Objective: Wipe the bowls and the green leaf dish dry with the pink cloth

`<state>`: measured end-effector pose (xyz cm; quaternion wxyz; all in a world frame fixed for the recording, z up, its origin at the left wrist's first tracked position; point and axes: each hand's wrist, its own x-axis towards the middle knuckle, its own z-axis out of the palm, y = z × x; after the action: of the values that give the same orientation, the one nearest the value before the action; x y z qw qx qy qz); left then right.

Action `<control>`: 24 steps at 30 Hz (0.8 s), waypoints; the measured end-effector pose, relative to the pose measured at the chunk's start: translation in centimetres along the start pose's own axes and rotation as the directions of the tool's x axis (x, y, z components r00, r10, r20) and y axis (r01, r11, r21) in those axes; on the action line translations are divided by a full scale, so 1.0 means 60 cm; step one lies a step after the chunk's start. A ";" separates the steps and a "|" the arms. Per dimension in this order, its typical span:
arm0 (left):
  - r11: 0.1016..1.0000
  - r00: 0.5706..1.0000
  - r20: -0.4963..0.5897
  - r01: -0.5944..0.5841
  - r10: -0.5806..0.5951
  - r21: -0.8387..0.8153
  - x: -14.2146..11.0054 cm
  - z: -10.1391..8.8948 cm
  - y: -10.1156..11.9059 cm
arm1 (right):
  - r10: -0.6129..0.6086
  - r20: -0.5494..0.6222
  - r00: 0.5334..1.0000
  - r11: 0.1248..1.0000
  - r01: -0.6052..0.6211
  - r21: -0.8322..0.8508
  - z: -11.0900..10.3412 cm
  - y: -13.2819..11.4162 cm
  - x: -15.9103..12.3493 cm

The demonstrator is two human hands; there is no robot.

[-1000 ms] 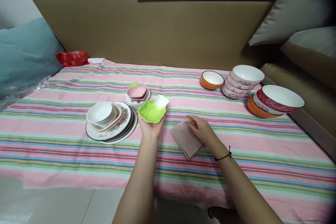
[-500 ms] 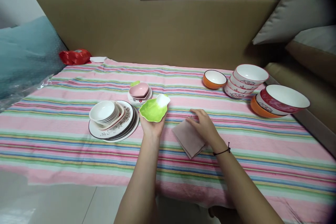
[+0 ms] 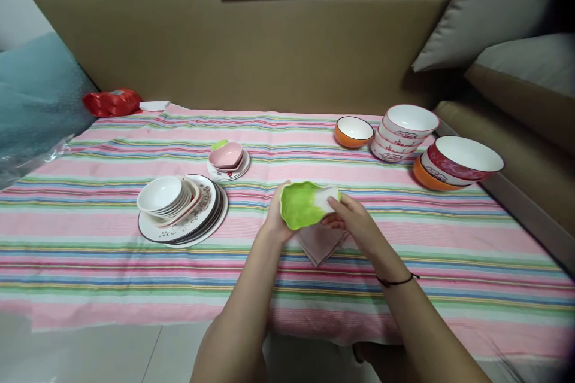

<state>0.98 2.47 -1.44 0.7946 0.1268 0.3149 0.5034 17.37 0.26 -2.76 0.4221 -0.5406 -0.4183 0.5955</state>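
Note:
A green and white cabbage-shaped dish is held up between both hands, its hollow side facing me. My left hand supports the green end from the left and below, fingers largely hidden behind it. At the white end, my right hand pinches the rim, thumb on the inner face and fingers underneath. Beneath the dish lies a folded greyish-pink cloth on the striped tablecloth, partly covered from view by the dish.
To the left sit a stack of plates with small white bowls on top and a smaller stack with a pink bowl. On the right stand an orange bowl, stacked white bowls and larger stacked bowls. A red package lies back left.
My right hand has left the cloth and taken hold of the dish's white end. My left hand has carried the dish rightward over the cloth, and the dish has turned.

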 end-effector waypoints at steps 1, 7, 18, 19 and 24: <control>0.997 1.000 0.020 -0.007 0.006 0.072 0.002 0.007 -0.011 | -0.006 -0.029 1.000 1.000 0.006 0.014 0.001 0.003 -0.002; 0.778 0.972 0.092 -0.230 0.218 0.585 0.004 0.020 -0.050 | 0.024 -0.148 0.989 0.998 -0.015 0.062 -0.042 0.018 -0.002; -0.254 0.934 0.310 -0.261 0.176 0.931 0.016 0.005 -0.075 | 0.132 -0.444 0.886 0.970 -0.024 0.242 -0.178 0.023 0.000; -0.295 0.934 0.315 -0.258 0.167 0.920 0.015 0.007 -0.083 | 0.162 -0.435 0.886 0.978 -0.084 0.192 -0.183 0.028 0.000; -0.269 0.935 0.316 -0.267 0.160 0.926 0.016 0.003 -0.090 | 0.004 -0.604 0.797 0.890 -0.278 -0.362 -0.206 0.027 -0.016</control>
<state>5.28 0.85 -4.45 0.3033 0.7666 0.5313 0.1953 29.65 -0.63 -4.85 0.3528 -0.8079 -0.3459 0.3212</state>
